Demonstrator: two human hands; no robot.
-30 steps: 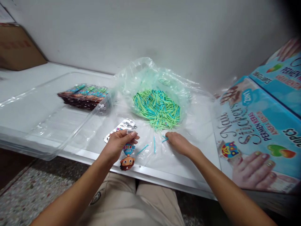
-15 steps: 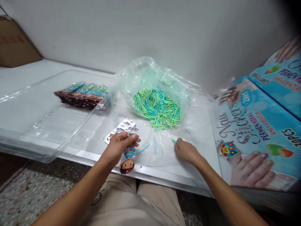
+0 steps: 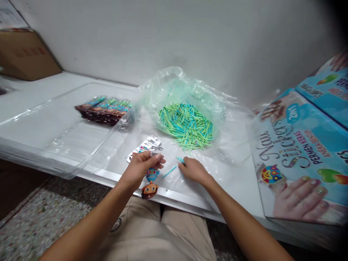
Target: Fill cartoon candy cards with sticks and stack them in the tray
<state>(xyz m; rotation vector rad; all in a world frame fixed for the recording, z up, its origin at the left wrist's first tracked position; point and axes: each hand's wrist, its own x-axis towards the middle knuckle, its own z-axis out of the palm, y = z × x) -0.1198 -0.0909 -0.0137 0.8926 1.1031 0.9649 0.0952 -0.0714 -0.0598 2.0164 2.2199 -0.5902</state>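
My left hand (image 3: 143,166) is closed on a small printed packet (image 3: 150,177) with a cartoon face at its lower end, held just over the table's front edge. My right hand (image 3: 191,170) is closed, pinching thin teal sticks (image 3: 179,160) close to the packet. One loose teal stick (image 3: 169,172) lies between the hands. A heap of green and teal sticks (image 3: 186,125) rests on an open clear plastic bag (image 3: 174,85) behind the hands. A few flat packets (image 3: 145,146) lie under my left hand.
A clear plastic tray (image 3: 59,143) at the left holds a stack of filled dark packets (image 3: 104,110). Blue nail-sticker boxes (image 3: 299,152) lean at the right. A cardboard box (image 3: 25,54) stands at the far left. The white table's metal edge (image 3: 174,195) runs in front.
My right hand picked up sticks near the heap and moved left to beside the packet in my left hand. The loose upright stick on the plastic is gone. My left hand kept its hold.
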